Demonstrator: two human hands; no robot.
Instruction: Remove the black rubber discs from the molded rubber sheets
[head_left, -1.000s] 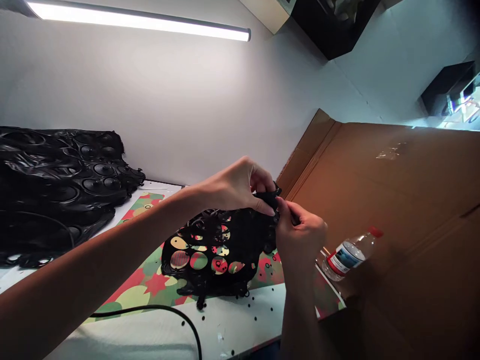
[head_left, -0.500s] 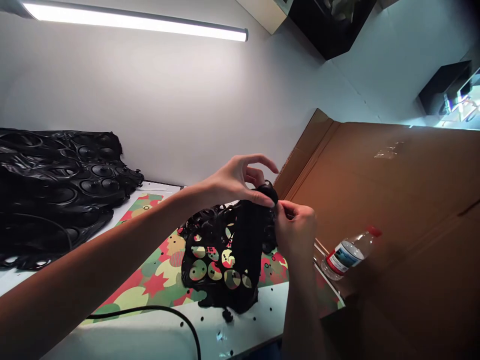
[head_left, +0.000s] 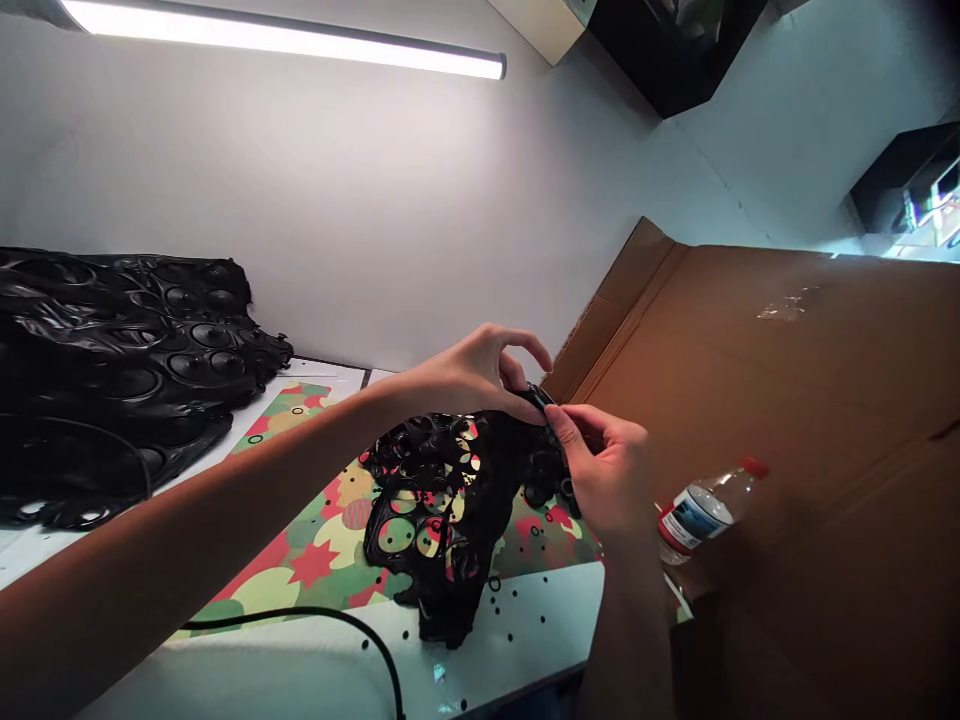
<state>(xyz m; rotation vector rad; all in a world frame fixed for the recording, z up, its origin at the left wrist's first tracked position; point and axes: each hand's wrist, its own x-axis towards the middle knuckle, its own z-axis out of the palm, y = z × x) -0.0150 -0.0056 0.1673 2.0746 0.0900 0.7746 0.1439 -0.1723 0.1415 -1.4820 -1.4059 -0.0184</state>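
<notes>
A thin black rubber sheet point(head_left: 491, 500) full of round holes hangs bunched over the patterned mat. My left hand point(head_left: 487, 368) grips its upper edge with the thumb, the index finger arched away from it. Close beside it, my right hand point(head_left: 604, 450) pinches the same edge between thumb and bent fingers. A shiny dark fold of the rubber shows between the two hands. Several ring shapes dangle below the right hand, partly hidden by it.
At left lies a large heap of black rubber sheets point(head_left: 127, 380) with molded circles. A camouflage-patterned mat point(head_left: 315, 520) covers part of the white table point(head_left: 525, 640), where small black bits lie scattered. A black cable point(head_left: 330, 610) crosses the front. On the right are a cardboard box point(head_left: 810, 400) and a bottle point(head_left: 697, 515).
Both hands have shifted slightly down, and the right hand a little rightward. The hanging sheet has twisted and folded more narrowly. A small ring and more black bits now show on the table.
</notes>
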